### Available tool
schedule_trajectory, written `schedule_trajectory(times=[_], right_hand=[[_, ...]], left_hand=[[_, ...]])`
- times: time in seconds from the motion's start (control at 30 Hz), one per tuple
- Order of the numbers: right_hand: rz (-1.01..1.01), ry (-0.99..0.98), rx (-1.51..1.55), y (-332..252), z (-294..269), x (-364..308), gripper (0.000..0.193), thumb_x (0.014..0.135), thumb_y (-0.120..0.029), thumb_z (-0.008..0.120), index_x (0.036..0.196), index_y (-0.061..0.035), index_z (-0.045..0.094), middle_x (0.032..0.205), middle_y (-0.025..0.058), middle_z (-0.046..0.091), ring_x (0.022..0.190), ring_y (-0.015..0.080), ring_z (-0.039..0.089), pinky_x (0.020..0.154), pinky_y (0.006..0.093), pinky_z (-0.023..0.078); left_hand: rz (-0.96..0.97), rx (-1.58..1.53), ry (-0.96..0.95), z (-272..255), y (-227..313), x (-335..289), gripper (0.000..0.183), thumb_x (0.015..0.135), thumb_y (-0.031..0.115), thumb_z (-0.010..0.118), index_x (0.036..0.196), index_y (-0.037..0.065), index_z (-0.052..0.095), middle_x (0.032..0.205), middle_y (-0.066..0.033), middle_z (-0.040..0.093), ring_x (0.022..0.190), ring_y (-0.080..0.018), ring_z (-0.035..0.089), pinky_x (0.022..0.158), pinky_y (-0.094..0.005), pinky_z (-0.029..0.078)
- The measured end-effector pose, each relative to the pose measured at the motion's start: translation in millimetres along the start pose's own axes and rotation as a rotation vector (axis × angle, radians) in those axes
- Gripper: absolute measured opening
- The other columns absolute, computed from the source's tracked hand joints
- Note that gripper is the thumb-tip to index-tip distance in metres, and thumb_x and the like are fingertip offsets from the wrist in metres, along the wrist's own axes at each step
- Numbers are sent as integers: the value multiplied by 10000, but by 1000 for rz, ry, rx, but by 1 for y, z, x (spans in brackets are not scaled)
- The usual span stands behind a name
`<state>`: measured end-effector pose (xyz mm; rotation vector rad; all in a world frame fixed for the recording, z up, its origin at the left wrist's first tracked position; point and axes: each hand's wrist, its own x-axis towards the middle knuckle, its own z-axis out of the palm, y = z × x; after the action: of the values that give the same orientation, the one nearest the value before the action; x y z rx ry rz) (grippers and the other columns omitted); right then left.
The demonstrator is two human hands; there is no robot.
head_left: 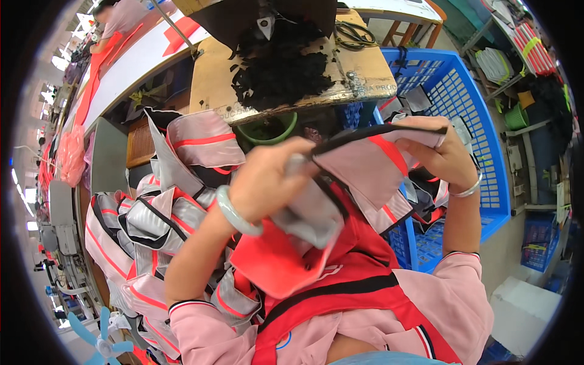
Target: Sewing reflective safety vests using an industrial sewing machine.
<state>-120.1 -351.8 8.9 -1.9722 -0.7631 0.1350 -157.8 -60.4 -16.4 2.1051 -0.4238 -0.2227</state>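
Note:
Stretched between my two hands is a sewn fabric piece (359,161), pale pink-grey with a red stripe and a black edge along its top. My left hand (267,182), slightly blurred, is closed on one end of that black edge. Closed on the other end is my right hand (441,155), its thumb against the pale cloth. Grey lining and a bright red panel (274,258) hang below my left hand, over the red apron (359,252) on my lap. Whether the panel is joined to the same piece I cannot tell.
Similar striped pieces (146,243) are heaped at my left. A blue plastic basket (496,164) holding more pieces stands at my right. Ahead, black scraps (280,73) cover part of a wooden tabletop (210,79), under a dark machine (267,12). Below its edge sits a green bowl (267,137).

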Motion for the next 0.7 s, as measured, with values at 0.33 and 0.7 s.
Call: schedule_trajectory(times=[0.33,0.7], right_hand=[[236,33,468,32,21,-24,224,897,-78,641,1102,12,638,1018,17,670,917,97,596,791,261,486],[370,131,562,64,47,-25,320,897,-105,637,1201,-18,589,1092,2,638,979,90,579,861,265,467]], left_hand=[[208,-202,-370,-33,-9,-4,272,885,92,594,1138,-8,586,1180,-103,566,1006,-197,584,845,-317,480],[362,-214,-61,-5,-44,4,139,839,130,668,929,25,652,808,-95,646,787,-228,597,871,-375,461]])
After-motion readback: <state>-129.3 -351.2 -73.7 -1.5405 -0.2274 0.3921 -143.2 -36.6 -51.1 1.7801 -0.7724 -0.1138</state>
